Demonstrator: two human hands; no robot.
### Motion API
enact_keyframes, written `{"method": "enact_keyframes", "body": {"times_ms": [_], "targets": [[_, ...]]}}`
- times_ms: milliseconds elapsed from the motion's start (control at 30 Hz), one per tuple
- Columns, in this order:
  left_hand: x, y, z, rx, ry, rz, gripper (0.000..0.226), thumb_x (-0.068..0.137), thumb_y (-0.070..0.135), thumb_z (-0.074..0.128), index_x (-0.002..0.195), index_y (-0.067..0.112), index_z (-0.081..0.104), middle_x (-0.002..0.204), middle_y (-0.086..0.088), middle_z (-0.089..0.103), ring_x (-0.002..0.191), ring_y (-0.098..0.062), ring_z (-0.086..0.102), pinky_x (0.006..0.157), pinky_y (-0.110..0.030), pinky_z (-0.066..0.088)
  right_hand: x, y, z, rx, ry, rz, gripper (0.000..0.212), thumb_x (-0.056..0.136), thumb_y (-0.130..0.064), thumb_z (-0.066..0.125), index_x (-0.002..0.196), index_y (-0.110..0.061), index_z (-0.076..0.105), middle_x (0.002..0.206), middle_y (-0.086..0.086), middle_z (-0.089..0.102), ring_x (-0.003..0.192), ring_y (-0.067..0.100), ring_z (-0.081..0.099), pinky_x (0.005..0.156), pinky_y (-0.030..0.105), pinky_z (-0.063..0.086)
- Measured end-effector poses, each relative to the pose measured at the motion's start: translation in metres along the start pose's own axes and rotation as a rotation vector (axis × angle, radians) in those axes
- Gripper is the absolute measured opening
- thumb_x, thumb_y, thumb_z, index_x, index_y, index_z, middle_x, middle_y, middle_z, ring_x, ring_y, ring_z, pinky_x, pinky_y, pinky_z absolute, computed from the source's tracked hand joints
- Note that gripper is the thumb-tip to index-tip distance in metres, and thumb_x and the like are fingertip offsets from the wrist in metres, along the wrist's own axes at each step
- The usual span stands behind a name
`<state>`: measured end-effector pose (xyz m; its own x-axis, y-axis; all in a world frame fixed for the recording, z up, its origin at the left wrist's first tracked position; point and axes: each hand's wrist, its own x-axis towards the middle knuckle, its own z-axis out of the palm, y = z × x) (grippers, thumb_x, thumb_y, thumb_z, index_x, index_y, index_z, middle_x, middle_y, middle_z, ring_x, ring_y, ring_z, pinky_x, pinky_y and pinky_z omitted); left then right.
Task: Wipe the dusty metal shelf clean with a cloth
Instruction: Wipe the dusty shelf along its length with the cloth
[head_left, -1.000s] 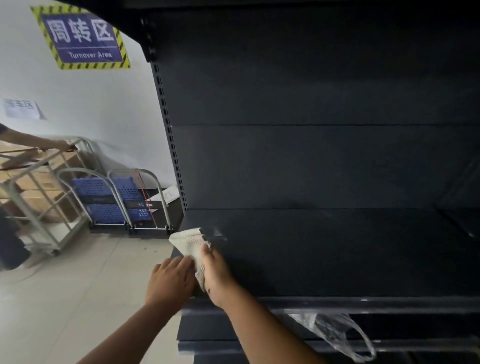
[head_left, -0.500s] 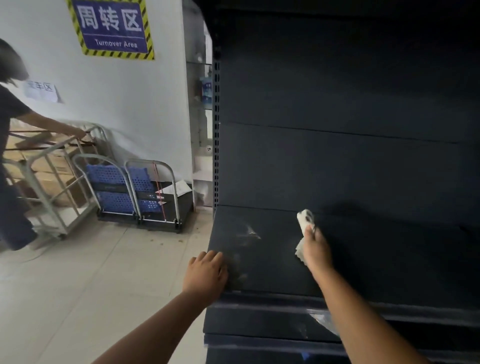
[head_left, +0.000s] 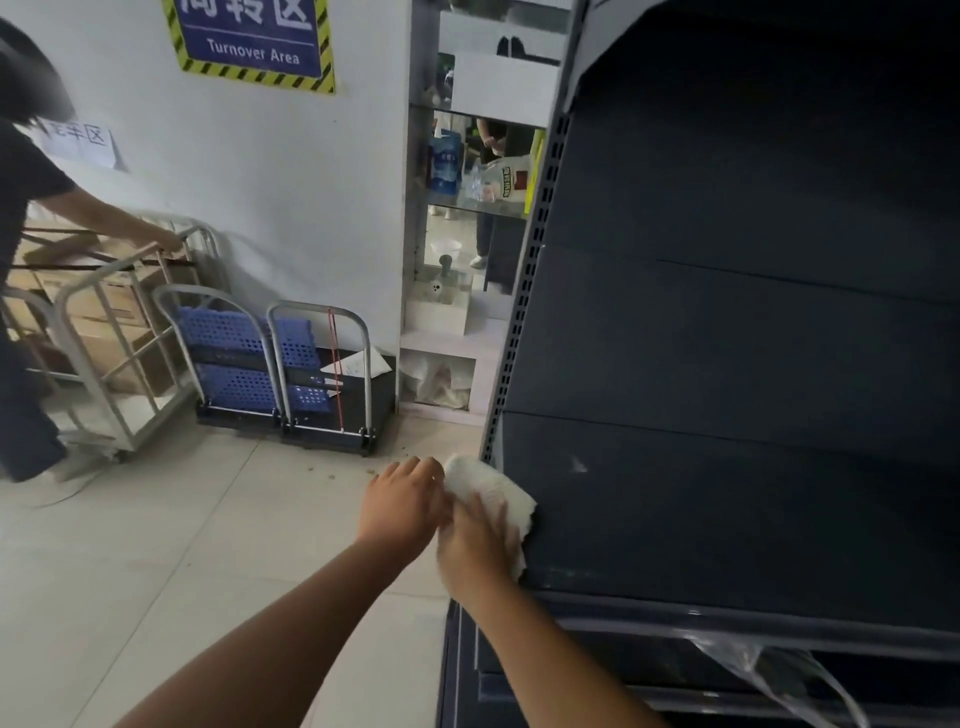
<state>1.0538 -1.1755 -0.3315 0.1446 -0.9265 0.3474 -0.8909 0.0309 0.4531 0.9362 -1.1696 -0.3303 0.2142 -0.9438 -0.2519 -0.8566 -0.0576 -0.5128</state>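
A dark metal shelf (head_left: 727, 519) fills the right side of the head view, with a pale dust smear near its back left. A white cloth (head_left: 493, 491) lies at the shelf's left edge. My right hand (head_left: 475, 551) presses on the cloth and grips it, blurred by motion. My left hand (head_left: 402, 501) sits just left of the cloth at the shelf's left end, fingers curled and touching the cloth's edge; whether it grips the cloth is unclear.
A person (head_left: 26, 249) at the far left holds a metal cart (head_left: 104, 332) loaded with cardboard boxes. Two folded trolleys with blue crates (head_left: 270, 358) stand against the white wall. A clear plastic bag (head_left: 779, 670) hangs under the shelf's front edge. Pale tiled floor lies left.
My right hand swept the cloth from the shelf's middle back to its left edge, beside my left hand. The view turned left, showing more wall and floor.
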Motion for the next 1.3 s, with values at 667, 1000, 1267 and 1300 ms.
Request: {"method": "enact_keyframes", "body": {"times_ms": [667, 1000, 1267, 1300], "targets": [[0.025, -0.055, 0.021, 0.081, -0.222, 0.0, 0.04, 0.088, 0.045, 0.049, 0.127, 0.034, 0.05, 0.131, 0.013, 0.053, 0.117, -0.016, 0.049, 0.092, -0.036, 0.04, 0.074, 0.106, -0.164, 0.185, 0.624, 0.13, 0.039, 0.1, -0.034, 0.035, 0.123, -0.013, 0.057, 0.114, 0.016, 0.067, 0.106, 0.036, 0.06, 0.083, 0.033, 0.04], [-0.025, -0.09, 0.026, 0.138, -0.413, -0.169, 0.045, 0.087, 0.05, 0.049, 0.131, 0.04, 0.045, 0.137, 0.018, 0.048, 0.12, -0.011, 0.047, 0.096, -0.034, 0.04, 0.09, 0.027, -0.023, -0.23, 0.084, -0.158, 0.045, 0.098, -0.047, 0.023, 0.14, -0.038, 0.039, 0.156, -0.006, 0.033, 0.146, 0.037, 0.017, 0.117, 0.053, 0.014], [-0.102, -0.088, 0.032, 0.123, -0.536, -0.448, 0.036, 0.084, 0.04, 0.048, 0.117, 0.029, 0.056, 0.121, 0.005, 0.061, 0.11, -0.017, 0.057, 0.082, -0.026, 0.045, 0.028, -0.016, -0.009, 0.714, -0.278, -0.085, 0.038, 0.097, -0.043, 0.037, 0.115, -0.02, 0.062, 0.118, 0.004, 0.067, 0.112, 0.02, 0.06, 0.104, 0.045, 0.044], [-0.106, -0.087, 0.03, 0.13, -0.54, -0.476, 0.036, 0.084, 0.039, 0.048, 0.117, 0.028, 0.056, 0.121, 0.004, 0.061, 0.11, -0.018, 0.058, 0.082, -0.026, 0.045, 0.02, -0.013, -0.009, 0.811, -0.305, -0.064, 0.034, 0.098, -0.04, 0.04, 0.111, -0.02, 0.064, 0.116, 0.003, 0.069, 0.112, 0.02, 0.062, 0.105, 0.045, 0.044]]}}
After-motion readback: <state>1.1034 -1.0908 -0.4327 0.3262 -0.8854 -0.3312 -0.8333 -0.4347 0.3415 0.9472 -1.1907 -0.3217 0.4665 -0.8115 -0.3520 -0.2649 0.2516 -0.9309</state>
